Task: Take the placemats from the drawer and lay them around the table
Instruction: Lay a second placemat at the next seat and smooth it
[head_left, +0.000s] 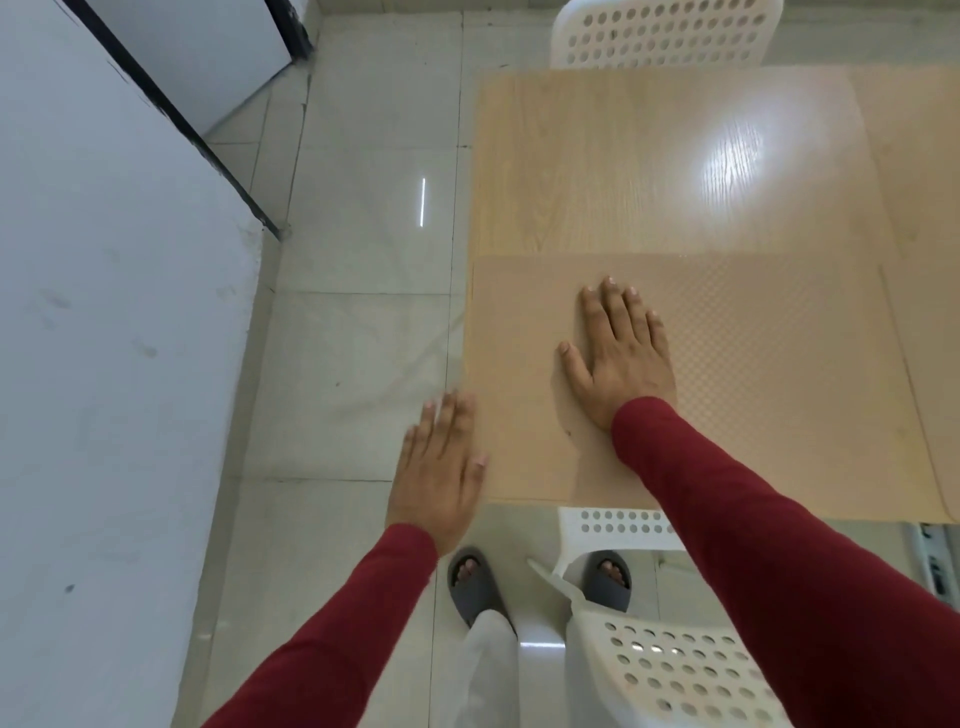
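A tan rectangular placemat with a fine diamond texture lies flat on the near left corner of the pale wood-grain desk, its left and near edges about flush with the desk's. The right hand rests palm down on the mat's left half, fingers extended and slightly spread, gripping nothing. The left hand is open and flat too, fingers together, hovering at the mat's near left corner, mostly over the floor; whether it touches the mat cannot be told. Both arms wear dark red sleeves. More tan mats lie along the desk's right side. White perforated plastic chairs stand at the near and far edges. Glossy pale floor tiles run left to a white wall.
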